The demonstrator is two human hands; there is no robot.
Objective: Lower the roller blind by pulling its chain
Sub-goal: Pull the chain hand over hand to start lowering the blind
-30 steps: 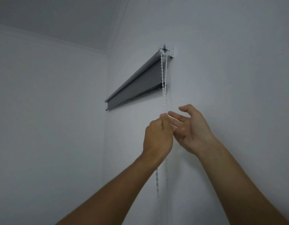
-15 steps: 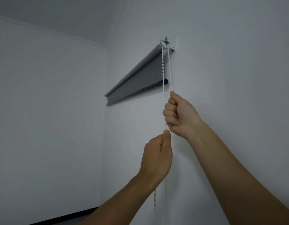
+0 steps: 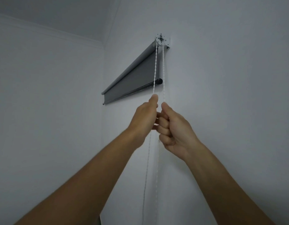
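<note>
Roller blind [image 3: 137, 78]: grey fabric, lowered only a short way, mounted high on the wall [image 3: 221, 95] beside the corner. White bead chain [image 3: 155, 65] hangs in two strands. Left hand [image 3: 146, 117] pinches the left strand; right hand [image 3: 174, 129], fisted on the right strand, is lower than 0.5 s ago, the left higher.

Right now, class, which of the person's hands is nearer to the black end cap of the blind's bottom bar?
Left. The left hand reaches up just below the end cap, thumb tip close under it; the right hand sits lower, to its right.
</note>
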